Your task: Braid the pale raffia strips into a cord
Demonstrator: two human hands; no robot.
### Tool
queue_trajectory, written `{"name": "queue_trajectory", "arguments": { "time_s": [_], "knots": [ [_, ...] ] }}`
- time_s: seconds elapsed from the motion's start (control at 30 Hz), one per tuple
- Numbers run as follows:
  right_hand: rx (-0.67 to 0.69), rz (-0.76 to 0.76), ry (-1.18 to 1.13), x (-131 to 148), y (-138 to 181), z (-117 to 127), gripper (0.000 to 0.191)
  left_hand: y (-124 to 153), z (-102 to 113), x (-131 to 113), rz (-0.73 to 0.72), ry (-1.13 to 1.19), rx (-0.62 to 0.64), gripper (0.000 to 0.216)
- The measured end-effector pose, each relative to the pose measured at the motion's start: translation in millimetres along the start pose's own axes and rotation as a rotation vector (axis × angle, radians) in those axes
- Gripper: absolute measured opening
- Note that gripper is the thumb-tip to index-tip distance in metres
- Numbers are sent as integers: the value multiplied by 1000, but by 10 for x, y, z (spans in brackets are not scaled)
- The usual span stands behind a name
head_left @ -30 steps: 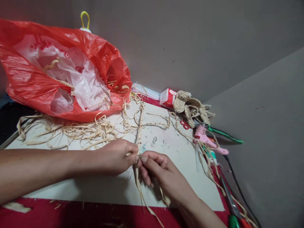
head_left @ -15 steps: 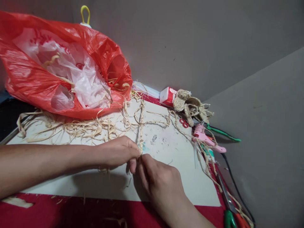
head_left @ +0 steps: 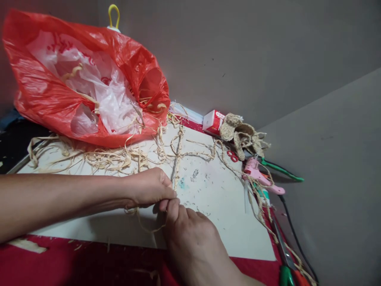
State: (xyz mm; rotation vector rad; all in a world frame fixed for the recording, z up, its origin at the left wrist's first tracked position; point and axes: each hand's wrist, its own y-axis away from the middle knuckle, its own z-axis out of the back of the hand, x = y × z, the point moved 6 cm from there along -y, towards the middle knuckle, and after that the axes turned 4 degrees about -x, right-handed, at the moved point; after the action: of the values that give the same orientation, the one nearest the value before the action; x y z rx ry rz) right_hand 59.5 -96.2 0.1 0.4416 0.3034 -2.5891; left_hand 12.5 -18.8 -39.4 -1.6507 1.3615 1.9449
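My left hand [head_left: 149, 186] is closed in a pinch on the near end of a braided straw cord [head_left: 177, 159] that runs away from me across the white board [head_left: 220, 222]. My right hand [head_left: 190, 238] sits just below it, back of the hand up, fingers curled under and gripping loose straw strands at the same spot. A thin strand loops out between the two hands [head_left: 149, 228].
A red plastic bag [head_left: 86, 79] with white plastic and straw inside lies at the back left, loose straw [head_left: 104, 159] spilling in front. At the back right lie a small red-white box [head_left: 212, 121], woven straw pieces [head_left: 242, 137], a pink glue gun [head_left: 262, 174], scissors [head_left: 285, 258] and a black cable [head_left: 297, 238].
My right hand has turned over from fingers-up to back-up and slid toward me. The long strands that hung below it are now hidden under it. The left hand stayed put.
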Motion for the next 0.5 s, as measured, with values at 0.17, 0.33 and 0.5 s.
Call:
{"name": "queue_trajectory", "arguments": {
  "time_s": [0.17, 0.33, 0.5],
  "knots": [
    [-131, 123, -251, 116, 159, 181, 20, -7, 26, 10, -5, -7, 17, 22],
    [-196, -29, -827, -373, 320, 390, 17, -28, 56, 17, -1, 60, 83, 19],
    [-93, -734, -1354, -932, 193, -80, 25, -25, 78, 0, -16, 88, 98, 19]
  ]
}}
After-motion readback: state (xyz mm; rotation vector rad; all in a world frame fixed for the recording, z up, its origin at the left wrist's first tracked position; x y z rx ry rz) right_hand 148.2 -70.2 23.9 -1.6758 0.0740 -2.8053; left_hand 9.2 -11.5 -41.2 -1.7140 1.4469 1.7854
